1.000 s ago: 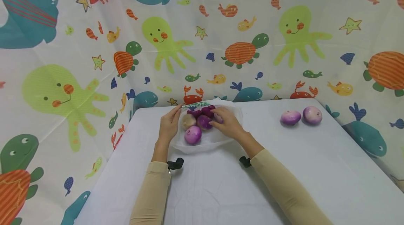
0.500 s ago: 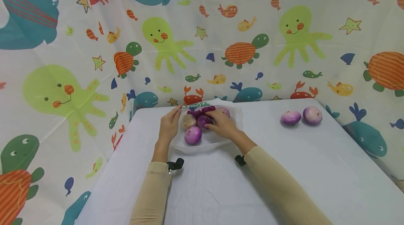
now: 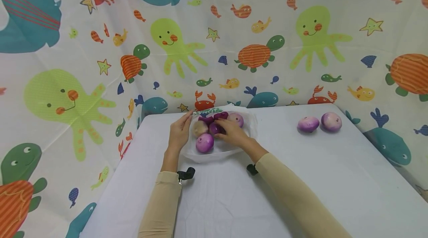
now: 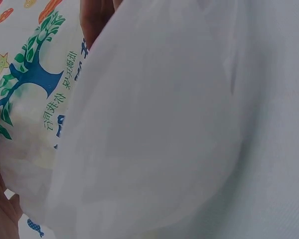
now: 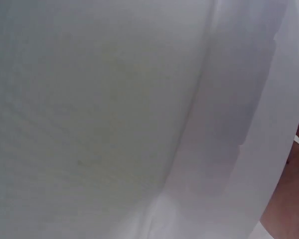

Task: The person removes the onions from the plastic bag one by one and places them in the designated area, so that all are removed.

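A translucent white plastic bag (image 3: 222,152) with a green leaf print lies at the table's far side, its mouth facing me. My left hand (image 3: 178,133) holds the bag's left edge. Inside, my right hand (image 3: 234,132) grips a dark purple onion (image 3: 214,128), partly covered by the fingers. Around it are a pale onion (image 3: 200,129), a purple onion (image 3: 204,143) in front, and a pinkish onion (image 3: 235,119) at the right. Two dark red-purple pieces, one at the back (image 3: 220,115), are partly hidden. The bag's wall (image 4: 154,119) fills much of the left wrist view.
Two more onions, a purple one (image 3: 308,124) and a paler one (image 3: 331,121), lie side by side at the right of the white table (image 3: 214,201). A curtain (image 3: 214,56) with sea animals hangs behind the table and along its left.
My right hand has moved left, from beside the pinkish onion onto the dark purple onion, leaving the pinkish one uncovered. My left hand has stayed at the bag's edge.
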Tool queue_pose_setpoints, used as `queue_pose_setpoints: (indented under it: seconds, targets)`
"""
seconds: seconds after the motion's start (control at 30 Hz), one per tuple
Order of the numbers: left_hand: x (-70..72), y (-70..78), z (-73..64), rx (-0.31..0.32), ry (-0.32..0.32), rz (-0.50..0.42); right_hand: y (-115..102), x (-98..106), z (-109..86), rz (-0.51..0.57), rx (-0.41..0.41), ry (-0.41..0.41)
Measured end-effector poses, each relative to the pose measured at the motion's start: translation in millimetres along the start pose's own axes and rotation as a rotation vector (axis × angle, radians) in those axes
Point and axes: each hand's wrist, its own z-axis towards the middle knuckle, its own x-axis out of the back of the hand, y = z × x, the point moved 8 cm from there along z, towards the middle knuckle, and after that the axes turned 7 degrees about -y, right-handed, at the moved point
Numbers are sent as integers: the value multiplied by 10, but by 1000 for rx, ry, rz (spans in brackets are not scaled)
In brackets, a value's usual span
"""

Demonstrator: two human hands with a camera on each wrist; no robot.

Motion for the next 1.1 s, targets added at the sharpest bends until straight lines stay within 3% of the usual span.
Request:
queue_pose_setpoints:
  seconds: [0.57, 0.77, 1.1]
  targets:
    - [4, -2, -4, -3, 4, 8, -41, 1, -23, -23, 9, 14]
    - [-2, -4, -6, -5, -3, -2, -22, -29, -31, 42, -11, -3]
    - [-1, -5, -15, 18, -10, 0, -14, -65, -38, 21, -9, -45]
